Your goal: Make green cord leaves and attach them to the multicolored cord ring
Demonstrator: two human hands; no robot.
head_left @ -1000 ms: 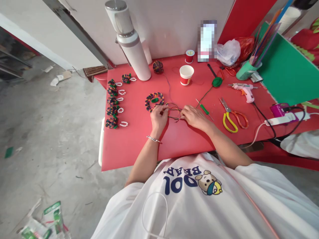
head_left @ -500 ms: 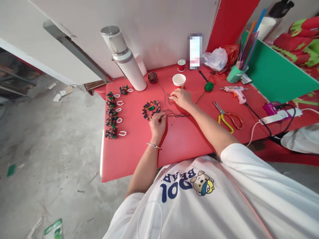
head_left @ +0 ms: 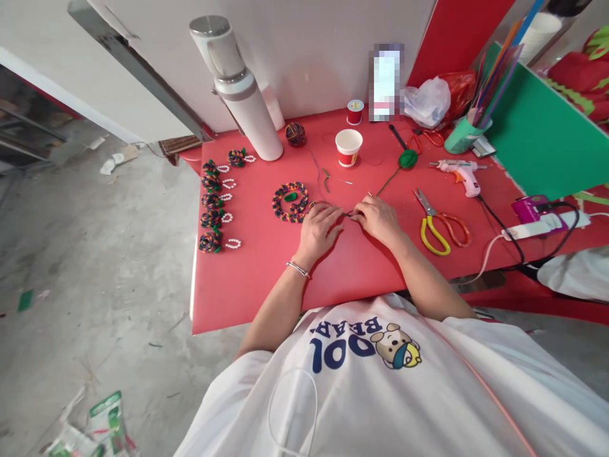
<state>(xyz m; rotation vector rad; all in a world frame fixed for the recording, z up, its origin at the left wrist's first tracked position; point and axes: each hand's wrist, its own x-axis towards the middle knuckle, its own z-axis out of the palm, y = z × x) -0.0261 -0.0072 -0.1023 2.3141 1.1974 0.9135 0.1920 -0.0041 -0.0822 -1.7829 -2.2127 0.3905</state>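
A thin dark strand of yarn (head_left: pixel 347 214) runs between my two hands. My left hand (head_left: pixel 320 230) is closed on the yarn, fingers bent over it beside a coiled multicoloured crocheted strip (head_left: pixel 280 214). A small green crocheted piece (head_left: pixel 290 197) lies inside the coil. My right hand (head_left: pixel 378 219) pinches the yarn's other side between thumb and fingers. Beyond the hands lie a thin needle-like thing (head_left: pixel 346 182) and a short green piece (head_left: pixel 326 180). A green yarn ball (head_left: pixel 408 158) trails a strand down toward my right hand.
Several crocheted rosettes with bead loops (head_left: pixel 210 241) line the left edge. Behind stand a white flask (head_left: pixel 257 120), a dark yarn ball (head_left: pixel 295 134), a paper cup (head_left: pixel 349 149) and a thread spool (head_left: pixel 354 112). Scissors (head_left: pixel 434 231) and a glue gun (head_left: pixel 460 176) lie right.
My right hand has come back from near the cup and down to the yarn beside my left hand. The needle-like thing now lies on the table. The view has shifted slightly.
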